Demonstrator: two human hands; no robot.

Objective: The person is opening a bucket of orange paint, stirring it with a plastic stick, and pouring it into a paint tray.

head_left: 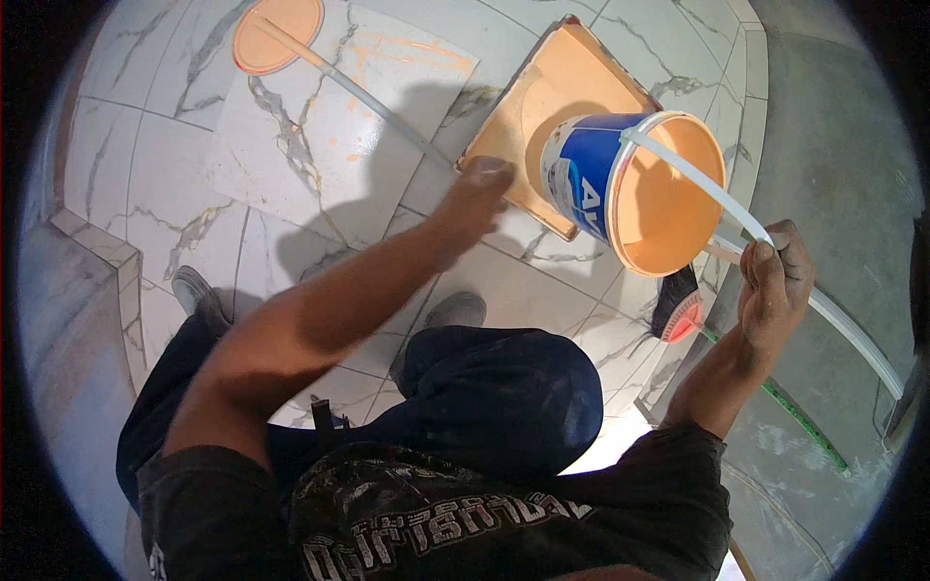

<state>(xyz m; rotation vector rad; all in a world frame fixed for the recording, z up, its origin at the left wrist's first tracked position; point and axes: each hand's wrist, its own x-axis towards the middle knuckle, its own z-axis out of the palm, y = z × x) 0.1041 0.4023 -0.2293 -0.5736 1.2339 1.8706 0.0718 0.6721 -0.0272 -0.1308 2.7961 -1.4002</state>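
Observation:
My right hand [778, 281] is closed around the white handle [693, 174] of a paint bucket [588, 179]. The bucket, white and blue outside and coated with peach paint inside, hangs tilted above a paint tray [572, 77]. Peach paint spreads over the tray, and the bucket hides part of it. At the tray's near left corner is my left hand [481, 198], apart from the bucket. Its fingers are mostly hidden and slightly blurred. A long pale pole [363, 95] runs from a peach-smeared round lid [278, 34] toward that same corner.
White marbled tiles [179, 160] cover the floor, with peach smears on a loose-looking panel [281, 145]. By my right forearm lie a broom with pink head [683, 318] and its green stick [804, 423]. A grey surface [823, 145] borders the tiles at right.

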